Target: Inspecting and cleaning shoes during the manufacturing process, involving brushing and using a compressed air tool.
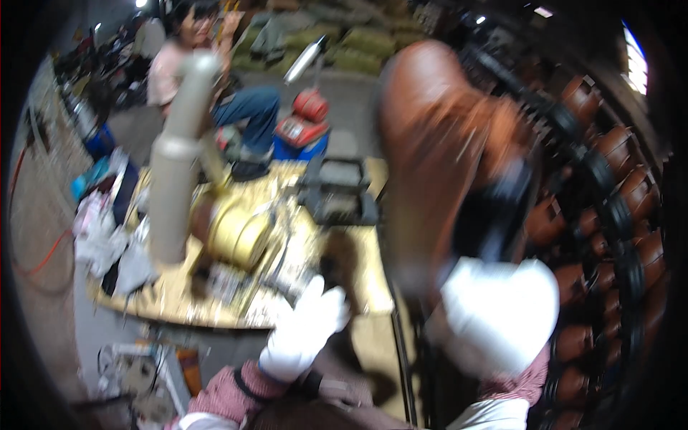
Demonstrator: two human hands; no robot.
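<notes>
My right hand [499, 314], in a white glove, grips a brown leather shoe [437, 143] by its heel end and holds it up in front of me; the shoe is blurred by motion. My left hand [304, 330], also in a white glove, hovers over the near edge of a cluttered yellow workbench [179, 304] with its fingers loosely spread and nothing in it. A dark brush-like thing [337, 261] lies just beyond that hand.
A tall pale pipe [179, 158] rises from the bench beside a brass-coloured round can [240, 233]. A black metal stand [337, 190] sits further back. A rack of several brown shoes [616, 215] curves along the right. A person [215, 93] sits at the back.
</notes>
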